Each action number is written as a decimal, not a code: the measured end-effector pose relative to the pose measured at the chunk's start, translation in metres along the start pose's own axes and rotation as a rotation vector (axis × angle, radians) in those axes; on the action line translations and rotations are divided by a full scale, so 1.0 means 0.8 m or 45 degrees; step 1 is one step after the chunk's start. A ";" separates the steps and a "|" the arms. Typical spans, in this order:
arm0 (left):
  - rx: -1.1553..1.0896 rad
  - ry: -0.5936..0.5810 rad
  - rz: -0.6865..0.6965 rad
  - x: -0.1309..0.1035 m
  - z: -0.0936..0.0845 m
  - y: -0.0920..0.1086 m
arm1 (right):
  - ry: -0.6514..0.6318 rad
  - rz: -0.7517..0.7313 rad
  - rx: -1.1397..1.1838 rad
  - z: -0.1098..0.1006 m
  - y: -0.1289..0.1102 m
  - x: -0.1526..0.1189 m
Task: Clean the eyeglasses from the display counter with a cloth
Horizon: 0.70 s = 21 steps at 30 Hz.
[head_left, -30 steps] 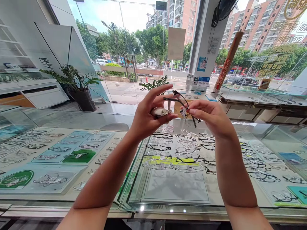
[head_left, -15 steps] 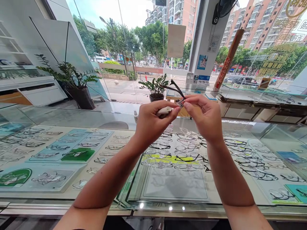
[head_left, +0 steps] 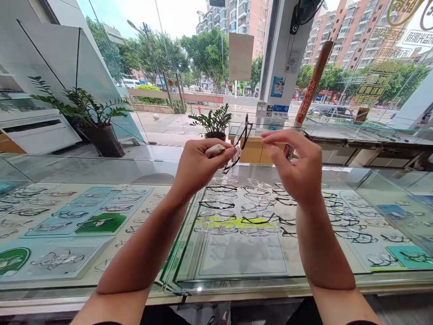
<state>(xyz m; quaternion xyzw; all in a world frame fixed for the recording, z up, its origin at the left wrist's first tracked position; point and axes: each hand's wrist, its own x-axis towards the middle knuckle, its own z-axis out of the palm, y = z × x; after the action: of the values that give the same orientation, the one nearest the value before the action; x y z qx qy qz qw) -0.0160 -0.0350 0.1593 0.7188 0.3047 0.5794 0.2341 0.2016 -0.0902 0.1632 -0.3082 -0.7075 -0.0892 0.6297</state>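
Note:
My left hand (head_left: 196, 169) pinches a pair of dark-framed eyeglasses (head_left: 242, 143) between thumb and forefinger. The frame is held up on edge above the glass counter. A crumpled off-white cloth (head_left: 214, 150) is tucked in the same hand, poking out above the thumb. To the right of the eyeglasses hovers my right hand (head_left: 300, 167), clear of them, its thumb and forefinger parted with nothing visible between them. Its other fingers are curled and partly hidden.
Below my hands, a glass display counter (head_left: 233, 285) holds many rows of eyeglasses (head_left: 221, 204). Potted plants (head_left: 108, 135) stand beyond it, near the shop window. At the far right is another glass-topped counter (head_left: 372, 131).
My right hand has let go of the eyeglasses and moved off to the right. In my left hand the eyeglasses have turned to a steeper angle. The view has shifted slightly right.

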 end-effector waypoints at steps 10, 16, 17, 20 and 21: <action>0.363 -0.526 -0.061 -0.012 0.036 -0.004 | -0.003 0.480 -0.588 -0.126 0.178 -0.083; 0.655 -0.904 -0.007 -0.009 0.118 -0.016 | 0.181 0.869 -0.690 -0.149 0.250 -0.139; 0.702 -0.976 0.026 -0.006 0.136 -0.019 | 0.204 0.877 -0.686 -0.151 0.257 -0.143; 0.853 -1.151 0.052 0.000 0.190 -0.031 | 0.270 0.888 -0.668 -0.155 0.271 -0.151; 0.903 -1.197 0.038 0.001 0.207 -0.035 | 0.277 0.896 -0.657 -0.156 0.275 -0.153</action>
<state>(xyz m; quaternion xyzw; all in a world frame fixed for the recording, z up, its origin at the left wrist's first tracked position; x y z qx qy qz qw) 0.1406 -0.0120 0.1041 0.9371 0.3332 0.0643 0.0811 0.4290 -0.0192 0.0139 -0.6657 -0.4439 -0.0750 0.5951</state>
